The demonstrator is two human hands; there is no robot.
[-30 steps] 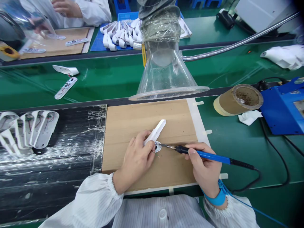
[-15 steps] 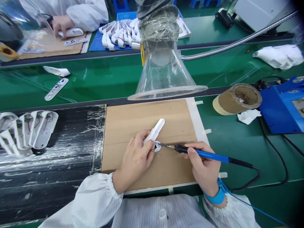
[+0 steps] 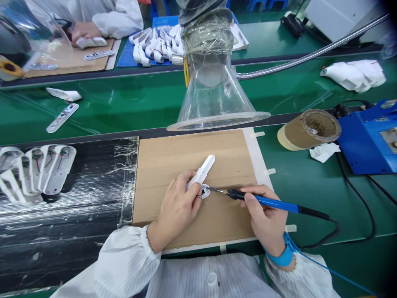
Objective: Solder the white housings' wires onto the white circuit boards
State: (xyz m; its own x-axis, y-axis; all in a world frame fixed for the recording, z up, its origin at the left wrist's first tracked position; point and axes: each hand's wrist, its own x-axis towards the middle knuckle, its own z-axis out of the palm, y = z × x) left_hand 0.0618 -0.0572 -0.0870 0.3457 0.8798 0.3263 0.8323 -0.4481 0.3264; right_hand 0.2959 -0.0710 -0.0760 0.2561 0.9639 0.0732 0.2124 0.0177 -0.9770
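Note:
My left hand (image 3: 180, 198) is closed over a white plastic housing (image 3: 203, 170) on the cardboard sheet (image 3: 164, 155). Under its fingertips a small circuit board (image 3: 206, 191) sticks out; the rest of the board is hidden by the fingers. My right hand (image 3: 267, 215) grips a blue and black soldering iron (image 3: 276, 203) like a pen, wearing a blue wrist strap (image 3: 283, 253). The iron's tip meets the board's upper edge, though the exact contact is too small to make out.
A clear fume hood (image 3: 214, 97) hangs beyond the cardboard. Left, several white housings (image 3: 58, 169) lie on black wrap. At right stand a brown pot (image 3: 310, 129) and a blue soldering station (image 3: 366, 140). Across the green belt (image 3: 124, 97), a co-worker's hand (image 3: 87, 31) holds a white part.
The white parts on the green belt have shifted left. The co-worker's hand and its white part have moved slightly. My hands and the soldering iron stay almost where they were.

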